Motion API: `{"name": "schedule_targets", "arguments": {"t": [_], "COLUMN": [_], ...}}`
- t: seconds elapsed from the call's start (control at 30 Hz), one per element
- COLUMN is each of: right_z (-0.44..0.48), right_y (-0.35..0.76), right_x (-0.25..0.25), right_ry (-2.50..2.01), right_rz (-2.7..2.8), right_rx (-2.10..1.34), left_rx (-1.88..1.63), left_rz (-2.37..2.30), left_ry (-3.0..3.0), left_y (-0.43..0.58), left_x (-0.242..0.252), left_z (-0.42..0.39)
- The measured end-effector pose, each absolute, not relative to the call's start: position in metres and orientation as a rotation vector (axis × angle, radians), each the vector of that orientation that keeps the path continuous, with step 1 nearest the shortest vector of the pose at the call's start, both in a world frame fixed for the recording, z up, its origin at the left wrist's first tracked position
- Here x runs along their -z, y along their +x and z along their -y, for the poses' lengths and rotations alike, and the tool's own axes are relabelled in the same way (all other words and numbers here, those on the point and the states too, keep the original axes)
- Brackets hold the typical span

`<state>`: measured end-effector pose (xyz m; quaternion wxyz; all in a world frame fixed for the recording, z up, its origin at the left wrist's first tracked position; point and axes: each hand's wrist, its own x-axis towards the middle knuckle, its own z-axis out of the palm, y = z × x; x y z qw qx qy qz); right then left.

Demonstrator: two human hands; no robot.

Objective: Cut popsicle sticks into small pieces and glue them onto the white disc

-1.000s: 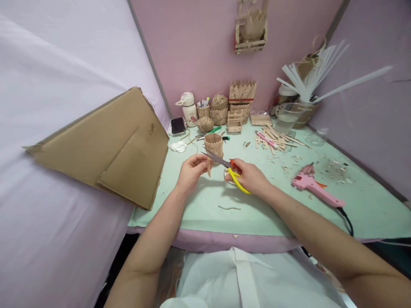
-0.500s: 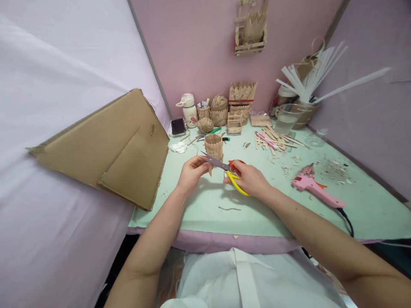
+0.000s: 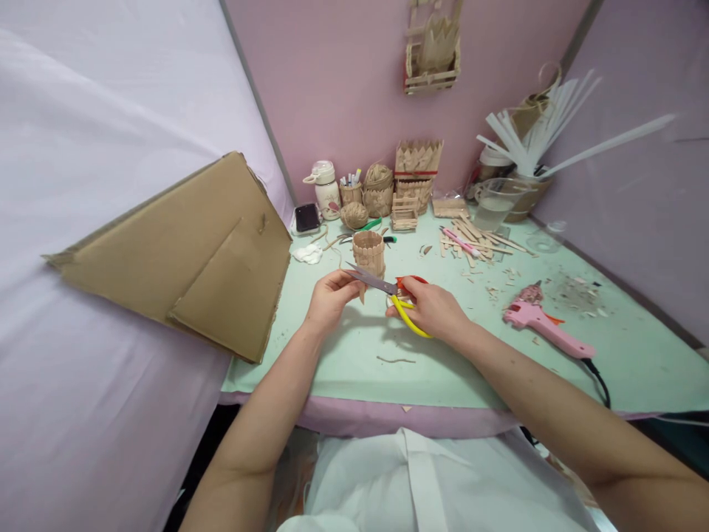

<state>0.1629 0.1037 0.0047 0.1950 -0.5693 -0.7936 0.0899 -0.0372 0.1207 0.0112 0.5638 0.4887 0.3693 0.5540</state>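
Note:
My right hand (image 3: 435, 304) is closed round the scissors (image 3: 410, 318), which have one yellow and one red-orange handle. Their blades point left and reach my left hand (image 3: 331, 297). My left hand is pinched on a small wooden piece (image 3: 362, 295) that hangs below the blades; its upper end is hidden by fingers and blades. Just behind the blades stands a small round cup (image 3: 368, 251) covered in wooden pieces. A short piece of twine (image 3: 396, 360) lies on the table in front of both hands.
A pink glue gun (image 3: 546, 329) with a black cord lies right of my right hand. Wooden sticks (image 3: 476, 240) are piled behind it. A large cardboard sheet (image 3: 193, 251) leans at left. Twine balls, a bottle (image 3: 327, 192) and wooden crafts line the back.

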Motion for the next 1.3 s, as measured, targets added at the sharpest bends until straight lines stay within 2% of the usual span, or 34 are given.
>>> {"name": "schedule_targets", "arguments": {"t": [0.83, 1.2, 1.3], "right_z": [-0.1016, -0.1023, -0.1041], "right_y": [0.163, 0.1649, 0.1651], "right_x": [-0.008, -0.0079, -0.0059], "right_ry": [-1.653, -1.651, -1.58], "right_rz": [2.25, 2.245, 2.182], "right_rx": [-0.13, -0.182, -0.32], "left_rx": [-1.273, -1.268, -1.263], "left_rz": [-0.871, -0.894, -0.916], "left_ry": [1.146, 1.186, 1.182], "left_y": [-0.0366, -0.0366, -0.0364], "left_x": [-0.0157, -0.0169, -0.0181], "left_z": [-0.1185, -0.1179, -0.118]}}
